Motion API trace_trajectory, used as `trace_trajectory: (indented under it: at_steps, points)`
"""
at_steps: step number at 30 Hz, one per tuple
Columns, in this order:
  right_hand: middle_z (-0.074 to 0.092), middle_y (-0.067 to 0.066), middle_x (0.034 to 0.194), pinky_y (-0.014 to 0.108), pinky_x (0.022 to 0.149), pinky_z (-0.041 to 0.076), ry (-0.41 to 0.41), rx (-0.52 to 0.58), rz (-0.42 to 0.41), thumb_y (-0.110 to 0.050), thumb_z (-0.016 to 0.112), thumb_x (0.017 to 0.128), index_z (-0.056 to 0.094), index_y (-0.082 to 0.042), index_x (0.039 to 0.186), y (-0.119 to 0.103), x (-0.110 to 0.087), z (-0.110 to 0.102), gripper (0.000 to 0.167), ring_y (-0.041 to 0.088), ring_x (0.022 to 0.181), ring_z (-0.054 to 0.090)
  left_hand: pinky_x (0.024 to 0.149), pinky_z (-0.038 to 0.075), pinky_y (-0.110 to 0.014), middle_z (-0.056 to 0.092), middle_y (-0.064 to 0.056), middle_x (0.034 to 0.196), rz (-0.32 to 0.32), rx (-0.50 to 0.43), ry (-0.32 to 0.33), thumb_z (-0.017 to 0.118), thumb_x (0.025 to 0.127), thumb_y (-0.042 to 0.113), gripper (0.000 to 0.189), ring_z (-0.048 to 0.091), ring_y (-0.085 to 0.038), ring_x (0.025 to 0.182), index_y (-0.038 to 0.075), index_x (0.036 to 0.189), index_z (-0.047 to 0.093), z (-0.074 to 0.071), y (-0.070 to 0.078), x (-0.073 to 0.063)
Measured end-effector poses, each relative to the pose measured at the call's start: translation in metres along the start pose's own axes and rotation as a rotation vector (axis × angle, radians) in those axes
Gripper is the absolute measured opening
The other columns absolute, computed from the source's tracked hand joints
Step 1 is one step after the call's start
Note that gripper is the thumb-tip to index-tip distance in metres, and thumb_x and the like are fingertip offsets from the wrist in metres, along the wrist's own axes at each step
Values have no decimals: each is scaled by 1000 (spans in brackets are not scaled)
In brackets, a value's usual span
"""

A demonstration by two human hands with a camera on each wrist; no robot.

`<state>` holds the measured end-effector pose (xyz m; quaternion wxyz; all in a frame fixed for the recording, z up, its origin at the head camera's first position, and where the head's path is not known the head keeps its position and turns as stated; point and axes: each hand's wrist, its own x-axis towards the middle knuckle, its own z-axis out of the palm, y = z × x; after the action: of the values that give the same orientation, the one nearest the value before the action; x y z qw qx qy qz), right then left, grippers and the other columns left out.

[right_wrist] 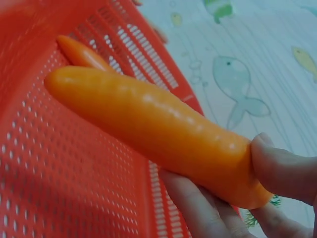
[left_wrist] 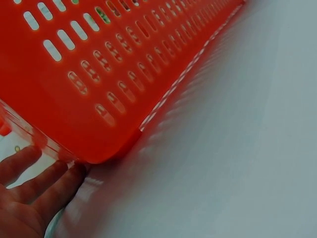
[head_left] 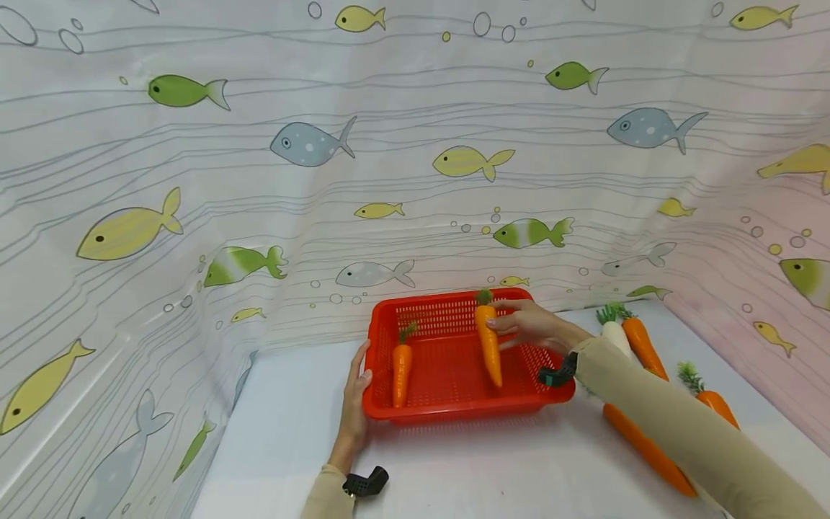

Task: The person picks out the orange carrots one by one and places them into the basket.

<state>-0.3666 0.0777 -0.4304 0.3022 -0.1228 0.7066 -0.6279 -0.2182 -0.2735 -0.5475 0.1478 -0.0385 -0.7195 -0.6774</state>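
White tabletop (head_left: 292, 411), with a red basket (head_left: 454, 412) toward its back.
To the basket's right lie what is probably a white radish (head_left: 614, 335), partly hidden, an orange carrot (head_left: 643, 346) just beside it, a leafy-topped carrot (head_left: 716, 405) nearer the right edge, and a long carrot (head_left: 648, 454) toward the front, also partly covered.

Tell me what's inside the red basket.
In the red basket, one carrot lies near the left end; the right hand holds another carrot over it. That hand hides part of the right end.
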Motion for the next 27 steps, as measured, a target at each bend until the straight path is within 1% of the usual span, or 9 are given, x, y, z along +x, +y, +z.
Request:
trace_trajectory:
  at_steps: [3,6,10,13,16,23,27]
  points:
    - [61,20,135,54,95,62,-12,6,3,-12,66,103,35,0,162,1,6,9,68,28,109,70,122,36,-62,29,5,173,-2,-2,-1,34,110,37,58,36,-33,157,37,167,30,0,0,1]
    - [61,19,135,53,95,63,-53,-13,-13,-15,68,102,35,2,161,0,11,18,70,28,109,69,122,36,-62,29,6,173,-1,1,-1,34,109,37,58,35,-32,158,37,167,29,0,0,2]
    - [60,19,135,55,97,62,-82,-22,-15,-14,66,102,35,3,161,-1,15,32,68,28,109,68,122,37,-63,28,6,174,-2,-5,-6,34,109,38,58,35,-33,158,37,167,29,0,0,3]
    - [60,20,134,56,96,62,-71,-3,-1,-9,63,103,38,2,160,0,21,42,64,27,107,68,121,38,-63,29,5,174,-3,-13,-9,35,109,38,58,35,-34,157,37,167,29,1,0,4]
    - [62,20,131,55,94,62,-61,14,8,-6,63,103,39,3,159,3,28,51,62,26,104,69,122,37,-62,29,6,174,-7,-14,-9,35,109,38,58,35,-33,157,38,167,29,1,0,4]
    - [65,15,120,54,92,63,-51,53,57,-3,66,101,42,5,157,13,44,69,61,23,97,67,122,36,-62,29,6,173,-12,-16,2,35,109,38,58,35,-31,157,38,167,30,0,0,3]
    - [66,16,119,56,93,62,-42,69,73,-2,65,101,39,8,157,14,49,76,63,21,96,68,122,37,-61,28,6,174,-14,-9,-4,35,109,38,58,35,-31,157,38,167,29,0,1,3]
